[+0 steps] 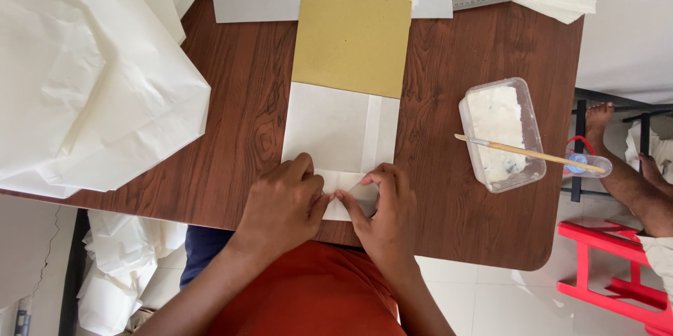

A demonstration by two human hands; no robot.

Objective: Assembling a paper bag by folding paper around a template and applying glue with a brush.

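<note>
Both hands are down at the near edge of the counter (456, 49), pressing a fold into the bottom end of a white paper sheet (335, 129) that is wrapped around a brown card (350, 35). The left hand (284, 203) lies flat with its fingers closed together on the folded flap, and the right hand (382, 203) pinches the flap's corner between thumb and forefinger, so neither hand is spread wide. The sheet sits in the middle of the counter, its lower end hanging right at the edge nearest the person. To my eye the main risk is a crooked crease: if one hand pushes harder, the thin paper could skew off the card or tear at the corner. The open tub of white paste (501, 133) stands to the right with a brush (526, 152) balanced across its rim, handle jutting past the counter's edge; a stray elbow could tip it. Loose white paper (91, 84) heaped on the left could slide into the work.
</note>
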